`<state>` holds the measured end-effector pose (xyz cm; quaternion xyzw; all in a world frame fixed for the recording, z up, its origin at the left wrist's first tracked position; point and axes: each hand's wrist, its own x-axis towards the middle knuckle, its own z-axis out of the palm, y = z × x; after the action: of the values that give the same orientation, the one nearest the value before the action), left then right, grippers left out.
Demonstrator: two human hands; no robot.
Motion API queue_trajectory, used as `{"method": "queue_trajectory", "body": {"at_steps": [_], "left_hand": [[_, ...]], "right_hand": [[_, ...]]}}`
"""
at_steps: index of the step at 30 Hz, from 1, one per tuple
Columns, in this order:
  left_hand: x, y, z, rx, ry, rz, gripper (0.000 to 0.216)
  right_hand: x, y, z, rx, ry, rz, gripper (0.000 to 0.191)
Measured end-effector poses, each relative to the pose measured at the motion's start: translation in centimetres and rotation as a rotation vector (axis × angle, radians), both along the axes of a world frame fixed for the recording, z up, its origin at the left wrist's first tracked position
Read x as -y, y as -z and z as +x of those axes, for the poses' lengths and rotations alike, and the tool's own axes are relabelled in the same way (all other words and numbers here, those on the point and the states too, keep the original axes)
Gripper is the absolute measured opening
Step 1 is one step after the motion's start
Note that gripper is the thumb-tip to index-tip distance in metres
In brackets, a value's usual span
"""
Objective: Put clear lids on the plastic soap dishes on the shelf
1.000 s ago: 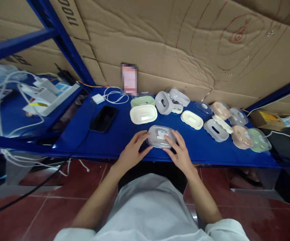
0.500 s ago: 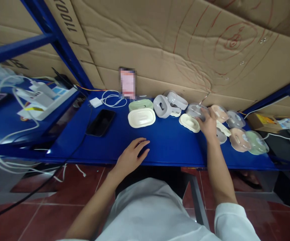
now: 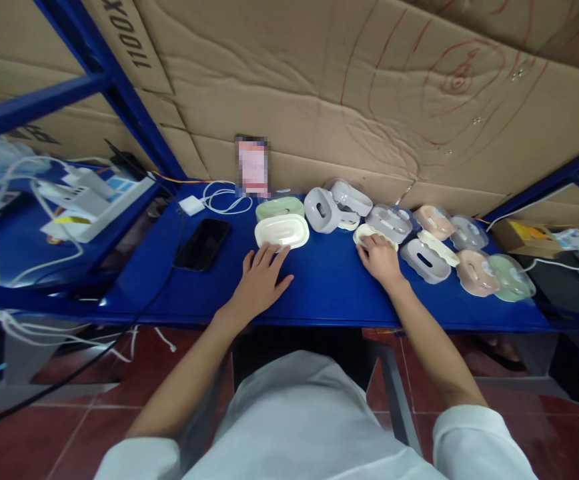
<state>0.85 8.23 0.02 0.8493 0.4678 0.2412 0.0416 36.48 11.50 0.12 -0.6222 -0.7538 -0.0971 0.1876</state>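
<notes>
My left hand (image 3: 262, 283) is open with its fingers spread. Its fingertips touch or nearly touch the front edge of an oval cream dish (image 3: 282, 230), which looks like part of a soap box. A pale green soap box (image 3: 280, 208) sits right behind that dish. Over a second, smaller-looking cream dish (image 3: 362, 231), my right hand (image 3: 382, 259) has its fingers on top and its thumb at the near edge, covering part of it. To the right of this hand lies a grey slotted soap box (image 3: 423, 262), with a cream piece (image 3: 438, 248) leaning against its back.
Grey soap boxes (image 3: 322, 210) stand along the cardboard wall. Peach (image 3: 477, 272) and green (image 3: 513, 277) ones are at the right. A black phone (image 3: 202, 245) lies at the left, near a white charger (image 3: 191, 205). Another phone (image 3: 253, 167) leans on the cardboard.
My right hand has moved left from the grey soap boxes onto the cream dish. My left hand has moved forward and slightly left to the other cream dish, fingers spreading.
</notes>
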Motion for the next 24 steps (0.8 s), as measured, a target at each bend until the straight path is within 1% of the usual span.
{"method": "queue_trajectory", "body": {"at_steps": [3,6,9,12,17,19,22,24], "left_hand": [[-0.2,0.1,0.1,-0.006,0.072,-0.027,0.050],[0.9,0.5,0.2,0.015,0.132,-0.019,0.038],[2.0,0.9,0.2,0.056,0.165,-0.002,0.032],[2.3,1.0,0.0,0.094,0.165,-0.005,0.028],[2.3,0.9,-0.1,0.121,0.138,-0.015,0.026],[2.3,0.9,-0.1,0.115,0.138,-0.002,0.025],[2.4,0.9,0.0,0.103,0.151,0.002,0.024],[2.4,0.9,0.0,0.095,0.154,0.003,0.024]], "right_hand": [[0.3,0.2,-1.0,0.004,-0.165,-0.060,0.041],[1.0,-0.1,-2.3,-0.005,-0.335,-0.108,0.038],[1.4,-0.4,-3.3,-0.029,-0.425,-0.122,0.038],[1.5,-0.7,-3.3,-0.061,-0.430,-0.098,0.038],[1.6,-1.2,-2.4,-0.086,-0.328,0.005,0.040],[1.5,-1.7,-2.6,-0.084,-0.294,0.042,0.041],[0.5,-2.4,-4.1,-0.036,-0.289,0.086,0.039],[-0.8,-2.6,-5.9,0.040,-0.326,0.109,0.040]]}}
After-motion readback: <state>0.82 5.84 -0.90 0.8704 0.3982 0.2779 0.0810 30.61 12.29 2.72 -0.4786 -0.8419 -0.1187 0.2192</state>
